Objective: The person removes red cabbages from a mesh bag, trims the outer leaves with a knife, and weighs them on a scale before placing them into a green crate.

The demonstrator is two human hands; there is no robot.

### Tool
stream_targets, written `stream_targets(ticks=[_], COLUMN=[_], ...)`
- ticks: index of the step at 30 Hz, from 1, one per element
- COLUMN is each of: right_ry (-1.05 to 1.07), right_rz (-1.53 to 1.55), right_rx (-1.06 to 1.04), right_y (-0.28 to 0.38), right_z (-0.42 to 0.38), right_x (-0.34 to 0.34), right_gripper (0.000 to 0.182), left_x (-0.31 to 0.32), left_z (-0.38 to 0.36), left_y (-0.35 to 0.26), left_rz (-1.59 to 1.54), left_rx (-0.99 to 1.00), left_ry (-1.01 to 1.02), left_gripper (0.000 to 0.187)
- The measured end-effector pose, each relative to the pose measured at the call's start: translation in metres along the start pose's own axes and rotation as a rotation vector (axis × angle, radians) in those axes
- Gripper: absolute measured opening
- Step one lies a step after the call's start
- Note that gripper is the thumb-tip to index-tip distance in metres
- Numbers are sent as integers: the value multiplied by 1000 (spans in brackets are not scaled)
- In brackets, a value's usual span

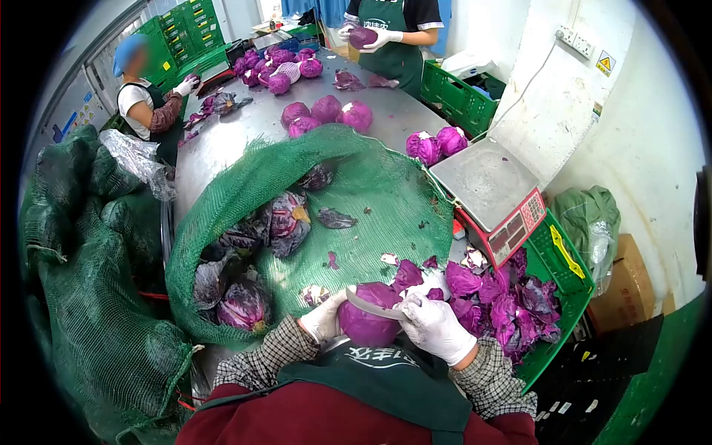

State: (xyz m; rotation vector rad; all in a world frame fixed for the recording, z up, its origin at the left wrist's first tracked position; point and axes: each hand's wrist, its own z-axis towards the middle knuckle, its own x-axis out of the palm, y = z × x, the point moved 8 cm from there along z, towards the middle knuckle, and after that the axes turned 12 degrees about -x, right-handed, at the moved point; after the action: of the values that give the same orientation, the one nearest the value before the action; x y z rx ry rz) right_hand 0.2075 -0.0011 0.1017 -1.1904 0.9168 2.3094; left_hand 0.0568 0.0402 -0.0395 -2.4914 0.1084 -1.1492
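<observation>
My left hand (323, 319), in a white glove, is closed on the left side of a round purple cabbage (368, 326) close to my apron. In my right hand (434, 324), also gloved, is a knife with a curved blade (373, 305), which lies across the upper part of that cabbage. Just beyond, the green mesh bag (363, 200) lies open on the metal table, with darker cabbages (288, 222) inside on its left. Loose purple leaves (408, 276) are beside my right hand.
A green crate (571, 297) full of leaves stands at right, below a scale (493, 185). Trimmed cabbages (326, 109) sit farther back. Full green mesh bags (104, 311) are at left. Two co-workers stand across the table, one holding a cabbage (362, 37).
</observation>
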Motion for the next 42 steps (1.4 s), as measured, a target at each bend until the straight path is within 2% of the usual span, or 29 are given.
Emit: stream_targets(ticks=[2,5,6,9,12,15,18,23,30,37,38,41,42], right_ry=[-72,-252,-253,-152,-167,-53,-83,-89,-141,-95,-143,-108,-138], right_rz=[46,294,371,576,520,375,401,395,390,102,116,108,218], right_rx=[-14,133,122,281,175,152,164,256,291,364,346,410,431], right_y=[-2,-11,-12,-14,-20,-12,-15,-16,-34,-37,-36,-45,-49], right_z=[-3,-6,-7,-7,-11,-6,-10,-10,-18,-23,-23,-29,-31], right_x=[2,-2,-1,-1,9,-2,-1,-5,16,37,37,47,51], right_gripper=[22,19,22,24,26,26,26,24,22,14,12,15,18], left_x=[-5,12,17,27,30,25,20,30,28,-4,-8,-6,-2], left_z=[1,-8,-10,-11,-11,-9,-5,-11,-12,2,3,0,-2], left_y=[4,3,3,6,11,14,15,12,-4,-3,-3,-3,-5], left_rz=[-20,-23,-27,-51,-84,-69,-49,-38,87,183,204,159,167], left_rx=[7,-35,-55,-108,-151,-163,-158,-150,26,55,55,27,54], left_ry=[10,19,15,12,16,11,17,-9,-69,-221,-247,-289,-279], left_gripper=[63,63,63,62,62,63,63,60,62,64,65,66,67])
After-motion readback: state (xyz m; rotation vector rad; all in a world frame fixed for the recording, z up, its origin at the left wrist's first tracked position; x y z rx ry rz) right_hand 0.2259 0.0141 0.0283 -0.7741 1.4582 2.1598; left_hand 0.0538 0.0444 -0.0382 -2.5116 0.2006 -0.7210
